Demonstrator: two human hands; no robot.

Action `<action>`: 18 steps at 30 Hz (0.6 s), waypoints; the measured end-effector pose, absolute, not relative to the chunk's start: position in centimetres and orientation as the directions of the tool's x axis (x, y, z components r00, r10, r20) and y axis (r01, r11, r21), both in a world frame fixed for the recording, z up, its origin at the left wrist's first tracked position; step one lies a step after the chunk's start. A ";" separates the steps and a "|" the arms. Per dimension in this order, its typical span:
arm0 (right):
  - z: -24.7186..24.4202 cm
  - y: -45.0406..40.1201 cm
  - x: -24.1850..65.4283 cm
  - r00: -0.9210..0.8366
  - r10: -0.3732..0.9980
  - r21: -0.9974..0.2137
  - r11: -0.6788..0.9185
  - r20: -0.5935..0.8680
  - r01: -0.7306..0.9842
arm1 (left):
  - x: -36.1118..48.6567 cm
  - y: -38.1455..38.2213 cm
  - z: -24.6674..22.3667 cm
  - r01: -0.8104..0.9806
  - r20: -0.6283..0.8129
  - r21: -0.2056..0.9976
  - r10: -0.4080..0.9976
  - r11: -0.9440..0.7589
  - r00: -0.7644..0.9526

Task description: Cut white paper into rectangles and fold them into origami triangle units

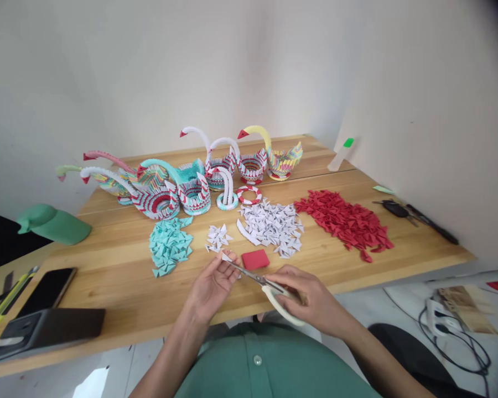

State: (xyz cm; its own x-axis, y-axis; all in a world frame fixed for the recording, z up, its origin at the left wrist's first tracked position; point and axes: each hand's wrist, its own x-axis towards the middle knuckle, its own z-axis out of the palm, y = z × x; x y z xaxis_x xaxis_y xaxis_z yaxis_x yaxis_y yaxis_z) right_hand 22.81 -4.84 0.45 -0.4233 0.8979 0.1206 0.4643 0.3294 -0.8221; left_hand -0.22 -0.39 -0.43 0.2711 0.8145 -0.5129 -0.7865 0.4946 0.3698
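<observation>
My left hand (216,283) pinches a small white folded paper triangle (226,257) between thumb and fingertips. Scissors (284,305) with cream handles are gripped by my right hand (309,296), their blades pointing left at the paper piece. Whether the blades touch the paper is too small to tell. Just beyond the blades lies a red stack of paper (255,259). Behind my hands are a small group of white triangles (218,237), a larger white pile (274,224), a teal pile (171,246) and a red pile (348,221).
Several folded-paper swans (155,202) stand along the back, with a red-and-white paper ring (249,195). A green bottle (53,224), a phone (47,290) and a black box (50,329) are at left. Keys (395,209) and a glue bottle (340,156) lie at right.
</observation>
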 end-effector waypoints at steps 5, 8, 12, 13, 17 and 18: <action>0.4 -4.8 22.8 -0.429 0.893 -0.818 0.344 0.134 0.461 | -0.4 -0.5 -0.7 -0.792 -0.494 0.366 0.823 0.489 0.280; 0.4 -4.7 22.7 -0.431 0.892 -0.817 0.347 0.136 0.461 | -0.5 -0.5 -0.9 -0.800 -0.485 0.359 0.829 0.480 0.280; 0.3 -4.7 22.6 -0.436 0.889 -0.812 0.354 0.139 0.464 | -0.6 -0.4 -1.0 -0.799 -0.483 0.371 0.833 0.473 0.269; 0.3 -4.7 22.5 -0.433 0.891 -0.811 0.353 0.138 0.468 | -0.6 -0.4 -1.0 -0.798 -0.483 0.375 0.834 0.472 0.266; 0.4 -4.6 22.3 -0.420 0.897 -0.816 0.342 0.136 0.466 | -0.6 -0.2 -1.0 -0.801 -0.485 0.372 0.834 0.468 0.262; 0.4 -4.6 22.2 -0.420 0.897 -0.820 0.341 0.137 0.461 | -0.7 -0.2 -1.0 -0.804 -0.480 0.371 0.837 0.466 0.263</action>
State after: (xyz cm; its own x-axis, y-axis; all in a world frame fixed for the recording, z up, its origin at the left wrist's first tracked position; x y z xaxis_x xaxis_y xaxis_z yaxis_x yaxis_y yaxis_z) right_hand 22.23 -4.64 0.42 -0.4195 0.8973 0.1371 0.4606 0.3405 -0.8197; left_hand -0.65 -0.17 -0.98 0.2631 0.8367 -0.4802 -0.8035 0.4656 0.3710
